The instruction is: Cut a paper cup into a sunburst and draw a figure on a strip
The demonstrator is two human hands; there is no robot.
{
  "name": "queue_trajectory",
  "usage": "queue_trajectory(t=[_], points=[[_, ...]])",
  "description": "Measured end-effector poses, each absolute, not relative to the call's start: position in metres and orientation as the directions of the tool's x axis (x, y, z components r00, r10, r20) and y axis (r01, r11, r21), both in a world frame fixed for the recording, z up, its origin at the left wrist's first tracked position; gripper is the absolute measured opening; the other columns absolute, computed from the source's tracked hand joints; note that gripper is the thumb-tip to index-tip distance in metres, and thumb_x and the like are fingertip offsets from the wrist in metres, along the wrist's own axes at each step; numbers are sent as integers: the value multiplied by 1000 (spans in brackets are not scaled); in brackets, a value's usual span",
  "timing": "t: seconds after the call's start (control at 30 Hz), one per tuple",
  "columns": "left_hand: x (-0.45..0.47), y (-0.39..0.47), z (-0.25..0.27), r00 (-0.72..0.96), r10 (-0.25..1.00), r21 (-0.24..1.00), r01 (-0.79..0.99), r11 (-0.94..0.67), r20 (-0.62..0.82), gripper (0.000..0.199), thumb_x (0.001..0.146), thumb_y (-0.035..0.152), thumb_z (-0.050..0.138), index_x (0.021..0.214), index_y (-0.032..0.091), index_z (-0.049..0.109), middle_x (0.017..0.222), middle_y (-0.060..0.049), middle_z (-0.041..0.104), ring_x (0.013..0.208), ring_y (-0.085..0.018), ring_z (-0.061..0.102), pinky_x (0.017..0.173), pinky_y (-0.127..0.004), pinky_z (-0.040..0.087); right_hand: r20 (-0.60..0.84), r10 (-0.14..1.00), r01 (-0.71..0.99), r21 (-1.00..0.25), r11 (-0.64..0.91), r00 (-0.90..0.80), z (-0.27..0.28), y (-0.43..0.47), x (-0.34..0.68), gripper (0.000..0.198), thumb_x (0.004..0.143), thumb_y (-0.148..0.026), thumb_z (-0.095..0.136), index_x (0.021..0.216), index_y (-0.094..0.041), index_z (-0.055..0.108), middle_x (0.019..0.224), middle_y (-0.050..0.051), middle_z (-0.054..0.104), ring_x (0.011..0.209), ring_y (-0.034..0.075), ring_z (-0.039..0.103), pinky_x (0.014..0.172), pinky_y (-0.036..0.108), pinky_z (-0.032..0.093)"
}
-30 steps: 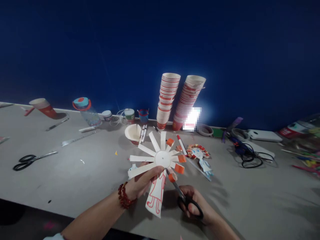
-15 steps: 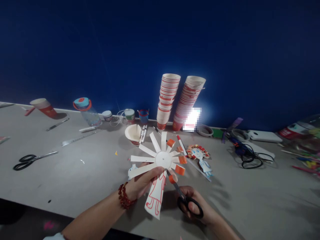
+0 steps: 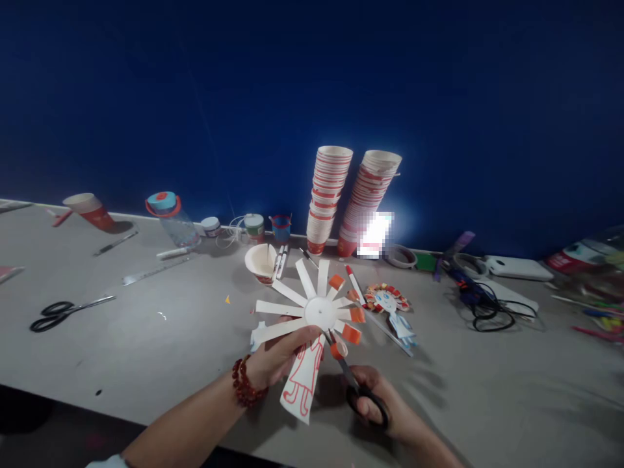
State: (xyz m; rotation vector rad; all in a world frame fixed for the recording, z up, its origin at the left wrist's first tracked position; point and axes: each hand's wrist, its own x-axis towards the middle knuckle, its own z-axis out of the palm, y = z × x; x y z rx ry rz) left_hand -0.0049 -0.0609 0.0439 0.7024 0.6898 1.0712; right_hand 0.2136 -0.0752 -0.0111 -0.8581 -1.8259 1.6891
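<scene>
My left hand (image 3: 287, 351) grips a paper cup cut into strips (image 3: 320, 314), its round white base facing me. White strips fan out to the left and top; on the right several curl over and show orange. One wide strip hanging down bears a dress and legs drawn in red. My right hand (image 3: 373, 396) has its fingers in the handles of black-handled scissors (image 3: 348, 374). Their blades lie among the strips below the base, close to my left thumb and beside a curled orange strip. A doll cut from paper (image 3: 392, 309) with a red fringe lies to the right.
Two tall stacks of paper cups (image 3: 324, 201) stand at the back by a blurred bright screen (image 3: 375, 235). A cut cup (image 3: 261, 262), markers (image 3: 281, 261) and a bottle (image 3: 170, 218) are further left. More scissors (image 3: 58, 314) lie at left; a cable (image 3: 492, 312) lies at right.
The scissors' blades have parted slightly near the base, and the handles have shifted a little left. My left hand keeps its hold on the cut cup. The whole view has shifted slightly.
</scene>
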Motion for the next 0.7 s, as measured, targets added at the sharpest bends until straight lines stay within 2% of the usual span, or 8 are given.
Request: queue_trajectory(t=[0.1,0.17,0.3,0.4,0.6,0.7], points=[[-5,-61,39,299,944,816,-504,283,-142,34,73,39,80,90,11,70,78,-6,67,67,-14,60,64,-24,48,-46,731,135,-989,64,-681,-10,-75,216,70,67,-90,49,63,-21,37,58,-5,34,55,9,26,50,24,20],[-5,-61,36,280,948,829,-486,278,-153,33,73,38,80,90,12,70,78,-6,67,68,-14,60,62,-24,47,-58,742,137,-990,46,-668,-8,-76,218,71,65,-90,53,61,-20,39,56,-5,36,54,10,28,50,24,21],[-3,-61,34,241,953,821,-494,284,-184,31,70,38,82,83,13,69,69,-2,62,58,-10,53,56,-22,43,-166,697,94,-986,-140,-698,-3,-81,218,73,56,-91,58,68,-19,51,58,-2,47,52,11,38,49,24,26],[-1,-62,37,229,960,821,-509,259,-161,29,70,38,82,80,13,70,70,-3,64,61,-11,55,60,-24,45,-210,699,97,-975,-199,-683,2,-84,218,74,54,-90,61,74,-19,55,60,-1,51,54,12,41,51,24,28],[-2,-61,35,170,981,847,-503,170,-96,25,74,37,79,75,14,72,74,-4,69,68,-14,59,66,-24,46,-258,644,203,-966,-160,-720,17,-88,237,68,59,-84,65,73,-17,58,65,-1,52,58,12,39,53,24,28],[-3,-61,34,147,987,878,-464,122,-60,25,78,38,76,75,14,72,80,-6,71,74,-16,61,71,-26,48,-293,672,305,-947,-104,-680,19,-92,252,57,61,-71,75,70,-17,58,65,-2,52,60,11,39,54,23,30]])
